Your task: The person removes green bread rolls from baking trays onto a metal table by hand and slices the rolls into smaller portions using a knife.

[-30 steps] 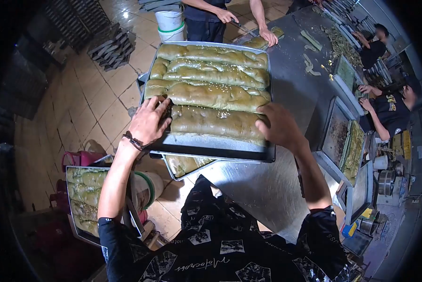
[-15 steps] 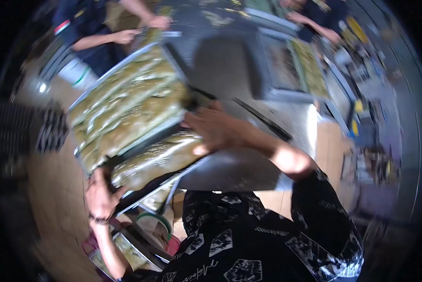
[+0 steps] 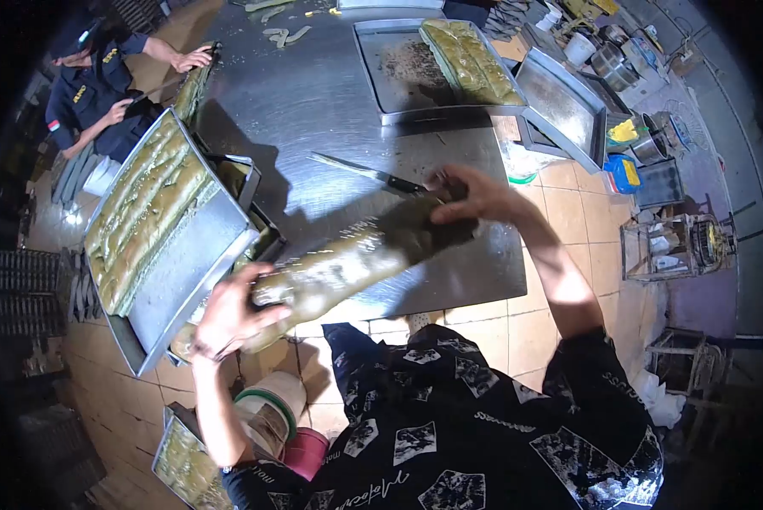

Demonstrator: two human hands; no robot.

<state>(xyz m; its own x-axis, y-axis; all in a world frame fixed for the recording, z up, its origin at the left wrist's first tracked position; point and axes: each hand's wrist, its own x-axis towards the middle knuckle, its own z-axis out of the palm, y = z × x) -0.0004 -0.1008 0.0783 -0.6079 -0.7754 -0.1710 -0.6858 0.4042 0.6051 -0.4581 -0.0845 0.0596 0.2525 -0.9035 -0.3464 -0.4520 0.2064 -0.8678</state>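
A long glossy loaf of bread point(image 3: 339, 270), golden-green in this light with pale flecks on top, lies between my hands, at the table's front edge. My left hand point(image 3: 233, 314) grips its left end, thumb and fingers spread around it. At the far right end, my right hand point(image 3: 475, 197) is closed on the loaf, its fingertips partly in shadow. To the left, a metal tray point(image 3: 186, 268) tilts on top of other trays. Joined loaves point(image 3: 148, 204) fill its far side, and its near strip is bare. A black-handled knife point(image 3: 364, 172) rests just beyond the held loaf.
Across the metal table point(image 3: 330, 119), another tray point(image 3: 403, 76) carries more loaves point(image 3: 471, 64). A co-worker point(image 3: 101, 93) at the upper left holds a knife near a long loaf point(image 3: 196, 85). Below the table stand a green-rimmed bucket point(image 3: 271, 399) and a pink tub point(image 3: 307, 450).
The loaf has come out of the tray and moved right, over the table edge. Both hands moved right with it. My view has swung, so the tray appears farther left.
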